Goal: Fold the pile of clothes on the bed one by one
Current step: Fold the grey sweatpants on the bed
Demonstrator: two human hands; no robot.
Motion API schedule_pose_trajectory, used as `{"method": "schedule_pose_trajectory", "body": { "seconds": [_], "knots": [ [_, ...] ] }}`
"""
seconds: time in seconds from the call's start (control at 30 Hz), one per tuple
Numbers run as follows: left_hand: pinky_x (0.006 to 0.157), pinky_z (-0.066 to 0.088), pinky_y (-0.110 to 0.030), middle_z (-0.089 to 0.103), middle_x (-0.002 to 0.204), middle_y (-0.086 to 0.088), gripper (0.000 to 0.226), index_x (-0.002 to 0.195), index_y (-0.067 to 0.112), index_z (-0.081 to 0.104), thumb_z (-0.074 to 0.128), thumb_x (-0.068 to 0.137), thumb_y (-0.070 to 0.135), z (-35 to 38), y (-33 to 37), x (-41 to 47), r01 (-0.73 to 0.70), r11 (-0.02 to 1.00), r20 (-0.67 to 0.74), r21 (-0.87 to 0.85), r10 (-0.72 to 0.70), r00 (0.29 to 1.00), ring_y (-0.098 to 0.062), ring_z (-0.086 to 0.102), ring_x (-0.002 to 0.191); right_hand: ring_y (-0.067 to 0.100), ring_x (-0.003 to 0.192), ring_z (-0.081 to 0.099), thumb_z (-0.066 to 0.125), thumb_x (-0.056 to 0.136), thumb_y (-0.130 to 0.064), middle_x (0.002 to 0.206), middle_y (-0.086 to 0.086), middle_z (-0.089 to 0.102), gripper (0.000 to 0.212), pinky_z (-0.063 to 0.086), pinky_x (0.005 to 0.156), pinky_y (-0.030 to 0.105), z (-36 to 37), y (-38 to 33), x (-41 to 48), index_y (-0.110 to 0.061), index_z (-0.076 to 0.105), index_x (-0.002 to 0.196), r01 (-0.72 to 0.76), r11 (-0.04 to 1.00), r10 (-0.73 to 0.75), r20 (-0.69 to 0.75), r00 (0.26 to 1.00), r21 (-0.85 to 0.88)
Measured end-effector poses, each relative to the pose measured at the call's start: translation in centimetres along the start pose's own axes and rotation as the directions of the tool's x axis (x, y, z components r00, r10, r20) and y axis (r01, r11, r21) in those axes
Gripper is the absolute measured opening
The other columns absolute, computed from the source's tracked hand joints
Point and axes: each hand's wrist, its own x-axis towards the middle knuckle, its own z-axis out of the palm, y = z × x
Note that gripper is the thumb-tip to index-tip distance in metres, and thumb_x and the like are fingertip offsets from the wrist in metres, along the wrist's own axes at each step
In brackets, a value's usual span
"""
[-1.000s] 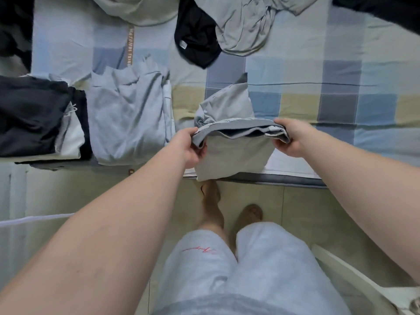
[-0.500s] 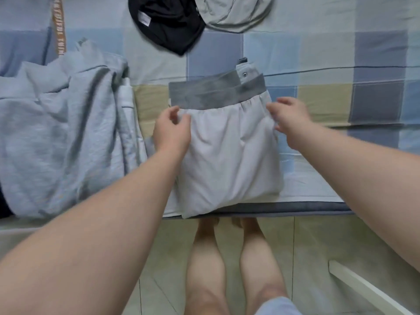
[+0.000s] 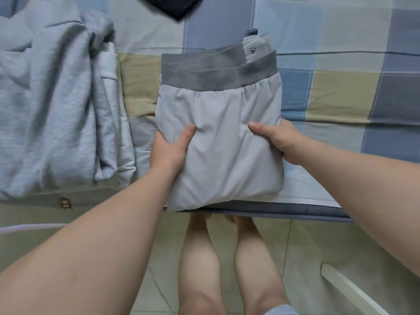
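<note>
A folded pair of light grey shorts (image 3: 222,123) with a darker grey waistband lies at the near edge of the bed (image 3: 341,92), its lower end overhanging slightly. My left hand (image 3: 169,148) grips its left side, thumb on top and fingers tucked underneath. On the other side my right hand (image 3: 277,138) holds the right edge the same way, thumb pressing on the top fabric. A folded pale blue-grey garment (image 3: 56,105) rests to the left on the bed.
A black garment (image 3: 175,5) lies at the top edge of view. The bed has a blue, grey and tan checked sheet. Below the bed edge are a tiled floor, my bare legs (image 3: 227,264) and a white bar (image 3: 350,289) at lower right.
The shorts went from held up by their folded edge to lying flat on the bed. Both hands slid from the waistband end to the sides and now grip them. The view moved closer.
</note>
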Motion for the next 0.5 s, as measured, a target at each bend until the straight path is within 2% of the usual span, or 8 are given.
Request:
{"method": "schedule_pose_trajectory", "body": {
  "seconds": [0.17, 0.27, 0.33, 0.43, 0.5],
  "knots": [
    [0.087, 0.047, -0.027, 0.067, 0.11, 0.015, 0.071, 0.124, 0.025, 0.063, 0.079, 0.07, 0.067, -1.5, 2.0, -1.9, -0.002, 0.997, 0.052, -0.072, 0.006, 0.999, -0.011, 0.063, 0.101, 0.008, 0.089, 0.074, 0.089, 0.072, -0.03, 0.098, -0.013, 0.078, 0.04, 0.054, 0.074, 0.026, -1.7, -2.4, -2.5, -0.023, 0.071, 0.106, -0.045, 0.999, 0.044, 0.053, 0.998, 0.01],
    [0.077, 0.047, -0.021, 0.066, 0.094, 0.024, 0.054, 0.112, 0.029, 0.066, 0.078, 0.073, 0.065, -3.5, 4.3, -5.0, -0.015, 0.996, 0.068, -0.086, 0.021, 0.997, -0.007, 0.064, 0.096, 0.01, 0.093, 0.075, 0.09, 0.068, -0.032, 0.103, -0.01, 0.078, 0.049, 0.055, 0.076, 0.027, -2.6, -5.5, -6.6, -0.022, 0.071, 0.113, -0.022, 1.0, 0.022, 0.089, 0.996, -0.002],
    [0.077, 0.046, -0.02, 0.062, 0.088, 0.029, 0.045, 0.108, 0.033, 0.065, 0.077, 0.076, 0.063, -5.3, 6.3, -8.0, -0.045, 0.995, 0.062, -0.09, 0.051, 0.997, -0.007, 0.064, 0.095, 0.011, 0.095, 0.074, 0.091, 0.065, -0.035, 0.106, -0.01, 0.077, 0.055, 0.056, 0.076, 0.026, -3.1, -7.7, -10.1, -0.024, 0.071, 0.115, 0.001, 1.0, 0.0, 0.102, 0.995, -0.006],
    [0.08, 0.048, -0.02, 0.066, 0.094, 0.026, 0.05, 0.114, 0.03, 0.067, 0.078, 0.076, 0.06, -8.7, 9.1, -12.8, -0.085, 0.988, 0.036, -0.132, 0.091, 0.995, -0.008, 0.065, 0.098, 0.017, 0.105, 0.071, 0.09, 0.072, -0.033, 0.114, -0.007, 0.075, 0.058, 0.054, 0.096, 0.037, -3.3, -10.7, -15.9, -0.022, 0.068, 0.124, 0.033, 0.999, -0.033, 0.117, 0.993, 0.005],
    [0.087, 0.05, -0.025, 0.069, 0.102, 0.018, 0.061, 0.116, 0.026, 0.066, 0.078, 0.07, 0.065, -11.5, 10.5, -15.7, -0.101, 0.983, 0.013, -0.154, 0.104, 0.995, -0.01, 0.065, 0.101, 0.019, 0.108, 0.07, 0.092, 0.067, -0.036, 0.116, -0.006, 0.075, 0.066, 0.051, 0.103, 0.041, -2.9, -12.5, -19.6, -0.02, 0.067, 0.126, 0.066, 0.998, -0.067, 0.119, 0.991, 0.007]
  ]
}}
